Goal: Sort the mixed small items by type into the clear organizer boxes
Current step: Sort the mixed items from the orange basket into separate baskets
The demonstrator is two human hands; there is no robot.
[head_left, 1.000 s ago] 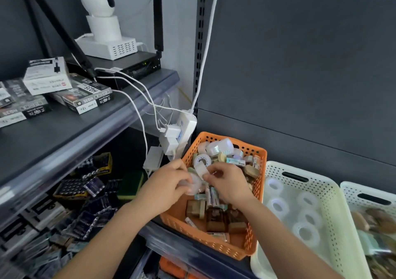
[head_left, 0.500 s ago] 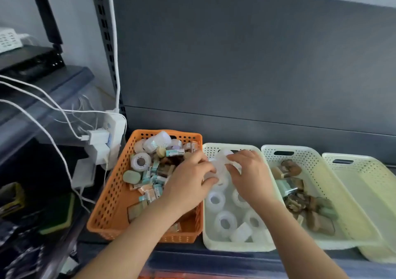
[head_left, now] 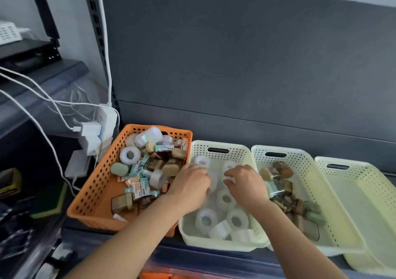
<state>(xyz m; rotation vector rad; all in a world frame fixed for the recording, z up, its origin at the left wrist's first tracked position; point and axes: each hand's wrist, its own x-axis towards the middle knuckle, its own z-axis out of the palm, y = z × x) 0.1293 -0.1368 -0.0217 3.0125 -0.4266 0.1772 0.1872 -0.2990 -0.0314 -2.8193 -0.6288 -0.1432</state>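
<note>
An orange basket point(head_left: 94, 184) at the left holds mixed small items: clear tape rolls, green-labelled packets, brown pieces. Beside it a pale basket point(head_left: 220, 144) holds several clear tape rolls point(head_left: 206, 219). Both hands are low inside this pale basket. My left hand point(head_left: 189, 187) curls its fingers round a clear tape roll point(head_left: 213, 183). My right hand point(head_left: 245, 182) pinches another blurred clear roll point(head_left: 228, 180) between thumb and fingers. The two hands are a little apart.
A second pale basket point(head_left: 300, 156) to the right holds brown and green pieces. A third pale basket point(head_left: 364, 193), with nothing in it, is at the far right. A white power strip point(head_left: 102, 128) with chargers and cables hangs left of the orange basket. A dark panel rises behind.
Both hands moved from the orange basket to the first pale basket carrying clear tape rolls, then lowered into it and drew apart. The view swung right.
</note>
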